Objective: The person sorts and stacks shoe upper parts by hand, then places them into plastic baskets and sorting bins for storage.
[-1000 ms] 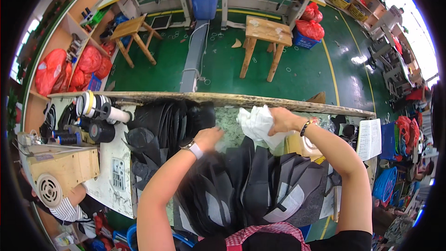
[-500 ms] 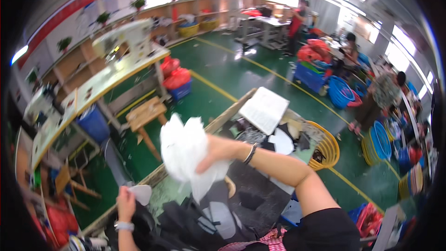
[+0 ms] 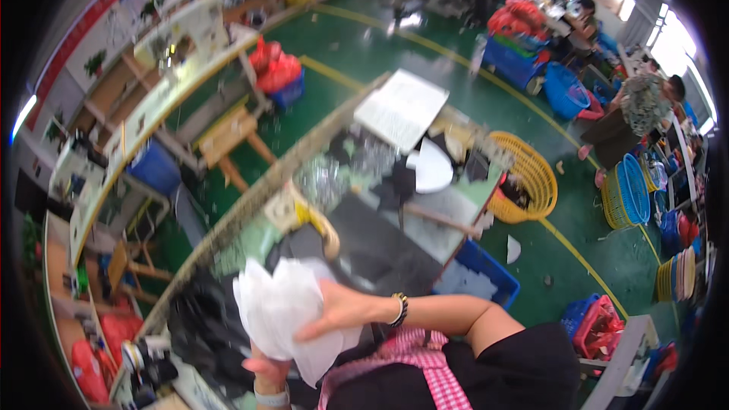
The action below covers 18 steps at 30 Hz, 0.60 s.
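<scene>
A thick bunch of white cut pieces, thin and floppy with rounded edges, is in front of me over the worktable. My right hand grips its right side, with thumb and fingers spread across the pieces. My left hand is at the lower edge of the bunch and closes on it from below; most of its fingers are hidden behind the white pieces. Beneath and left of the bunch lies black sheet material. A dark grey sheet covers the middle of the worktable.
A curved-handled tool lies beyond my hands. Farther off are a white printed sheet and a white rounded piece. A yellow basket and blue bin stand right. A wooden stool and sewing machine are left.
My right hand has brought the white bunch down and nearer to me. My left hand, earlier apart with a small pale piece, has come right to the bunch. The view has tilted down.
</scene>
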### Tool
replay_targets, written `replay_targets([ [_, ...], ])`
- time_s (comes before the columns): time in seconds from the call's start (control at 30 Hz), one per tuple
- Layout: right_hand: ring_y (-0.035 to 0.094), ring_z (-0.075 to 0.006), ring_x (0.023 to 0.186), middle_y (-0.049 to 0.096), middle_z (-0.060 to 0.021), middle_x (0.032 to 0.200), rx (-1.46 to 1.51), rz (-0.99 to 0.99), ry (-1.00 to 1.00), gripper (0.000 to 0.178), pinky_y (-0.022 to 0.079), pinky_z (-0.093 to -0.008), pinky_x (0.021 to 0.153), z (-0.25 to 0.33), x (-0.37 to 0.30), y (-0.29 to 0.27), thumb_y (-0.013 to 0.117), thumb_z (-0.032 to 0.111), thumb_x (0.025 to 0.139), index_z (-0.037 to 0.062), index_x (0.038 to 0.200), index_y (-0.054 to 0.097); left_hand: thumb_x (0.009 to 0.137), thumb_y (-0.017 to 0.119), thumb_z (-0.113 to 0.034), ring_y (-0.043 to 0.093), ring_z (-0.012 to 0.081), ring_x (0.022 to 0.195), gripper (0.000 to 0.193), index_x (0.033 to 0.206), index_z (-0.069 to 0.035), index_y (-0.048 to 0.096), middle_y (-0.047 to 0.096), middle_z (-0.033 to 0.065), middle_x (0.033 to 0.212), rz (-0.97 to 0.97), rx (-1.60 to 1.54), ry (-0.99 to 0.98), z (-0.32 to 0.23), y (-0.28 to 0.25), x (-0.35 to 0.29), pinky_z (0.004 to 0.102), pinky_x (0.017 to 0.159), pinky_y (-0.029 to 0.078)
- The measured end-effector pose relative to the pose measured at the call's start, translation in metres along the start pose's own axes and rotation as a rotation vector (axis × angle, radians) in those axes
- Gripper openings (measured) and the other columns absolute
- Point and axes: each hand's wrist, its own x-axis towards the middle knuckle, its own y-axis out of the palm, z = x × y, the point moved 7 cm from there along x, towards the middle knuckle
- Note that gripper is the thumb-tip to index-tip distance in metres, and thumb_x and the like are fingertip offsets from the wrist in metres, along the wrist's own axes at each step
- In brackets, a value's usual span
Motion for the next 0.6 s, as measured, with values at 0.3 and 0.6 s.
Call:
replay_targets([
  [0.3,0.036,-0.0347,0.129,0.031,-0.0220,0.142,-0.765,-0.005,-0.283,0.060,0.025,-0.0362,0.110,-0.033,-0.070,0.043,0.040,0.033,0.099,-0.0021,0.143,0.022,0.062,0.074,0.001,0.053,0.0264,0.116,0.082,0.137,-0.001,0.038,0.053,0.0125,0.127,-0.306,0.290,-0.406,0.063,0.001,-0.066,0.0368,0.100,0.042],
  [0.6,0.056,-0.0082,0.093,0.061,-0.0027,0.103,0.187,-0.090,0.215,0.035,0.045,-0.0227,0.081,-0.090,-0.116,0.000,0.046,0.024,0.098,0.0001,0.123,0.052,0.069,0.066,0.000,0.051,0.0278,0.119,0.077,0.139,0.000,0.033,0.051,0.0153,0.129,-0.405,-0.091,-0.668,0.096,0.026,-0.091,0.0374,0.102,0.041],
])
